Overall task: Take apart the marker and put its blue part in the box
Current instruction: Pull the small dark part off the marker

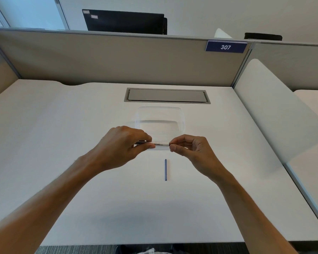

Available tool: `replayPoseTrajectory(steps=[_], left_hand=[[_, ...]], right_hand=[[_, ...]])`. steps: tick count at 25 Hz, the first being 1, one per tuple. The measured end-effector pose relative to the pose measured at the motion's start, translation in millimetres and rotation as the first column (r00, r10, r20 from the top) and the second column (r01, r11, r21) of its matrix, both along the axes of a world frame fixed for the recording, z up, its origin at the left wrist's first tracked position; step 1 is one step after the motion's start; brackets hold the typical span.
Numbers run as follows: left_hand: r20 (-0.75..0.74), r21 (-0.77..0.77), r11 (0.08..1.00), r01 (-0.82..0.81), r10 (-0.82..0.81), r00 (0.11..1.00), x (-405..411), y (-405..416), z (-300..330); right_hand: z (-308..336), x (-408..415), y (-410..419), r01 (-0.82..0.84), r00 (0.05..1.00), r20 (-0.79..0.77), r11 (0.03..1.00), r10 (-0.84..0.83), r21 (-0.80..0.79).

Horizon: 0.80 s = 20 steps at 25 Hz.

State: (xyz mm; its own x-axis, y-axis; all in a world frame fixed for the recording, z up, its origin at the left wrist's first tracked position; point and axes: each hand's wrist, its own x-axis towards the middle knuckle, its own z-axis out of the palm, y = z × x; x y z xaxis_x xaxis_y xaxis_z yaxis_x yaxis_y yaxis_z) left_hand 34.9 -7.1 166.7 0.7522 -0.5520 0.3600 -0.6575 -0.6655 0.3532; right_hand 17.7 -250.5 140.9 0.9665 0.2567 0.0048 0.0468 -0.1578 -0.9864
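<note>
Gripping marker (159, 144): both hands | blue part (165, 169) nearside | box (160, 111) behind

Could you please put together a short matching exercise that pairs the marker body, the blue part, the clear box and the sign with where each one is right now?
Things:
1. marker body
2. blue part
3. clear box
4. sign 307

Places:
A. on the partition, top right
B. lying loose on the desk, nearer the person than the hands
C. held between the left hand and right hand
D. on the desk just beyond the hands

Pairs: 1-C, 2-B, 3-D, 4-A
</note>
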Motion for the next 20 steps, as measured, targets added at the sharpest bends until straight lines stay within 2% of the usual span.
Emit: replayPoseTrajectory(steps=[2, 7, 10, 15, 20], left_hand=[[0.004, -0.003, 1.000, -0.005, 0.005, 1.000, 0.8, -1.6, 0.3], [0.033, -0.009, 1.000, -0.005, 0.005, 0.999, 3.0, -4.2, 3.5], [0.048, 0.001, 1.000, 0.000, 0.000, 0.999, 2.9, -3.9, 4.3], [0.034, 0.007, 1.000, -0.002, 0.001, 0.999, 1.7, -1.3, 1.5], [0.029, -0.005, 1.000, 0.000, 0.000, 1.000, 2.7, -2.4, 1.6]], right_hand=[[1.0, 0.2, -0.7, 0.023, 1.000, 0.011, 1.000, -0.023, 0.004], [0.1, 2.6, 5.2, 0.088, 0.994, 0.072, 0.991, -0.081, -0.103], [0.0, 3.8, 5.8, 0.062, 0.996, 0.070, 0.992, -0.054, -0.111], [2.5, 2.7, 0.2, 0.008, 0.997, 0.072, 0.998, -0.003, -0.070], [2.9, 3.5, -3.0, 0.030, 0.998, 0.059, 0.999, -0.028, -0.031]])
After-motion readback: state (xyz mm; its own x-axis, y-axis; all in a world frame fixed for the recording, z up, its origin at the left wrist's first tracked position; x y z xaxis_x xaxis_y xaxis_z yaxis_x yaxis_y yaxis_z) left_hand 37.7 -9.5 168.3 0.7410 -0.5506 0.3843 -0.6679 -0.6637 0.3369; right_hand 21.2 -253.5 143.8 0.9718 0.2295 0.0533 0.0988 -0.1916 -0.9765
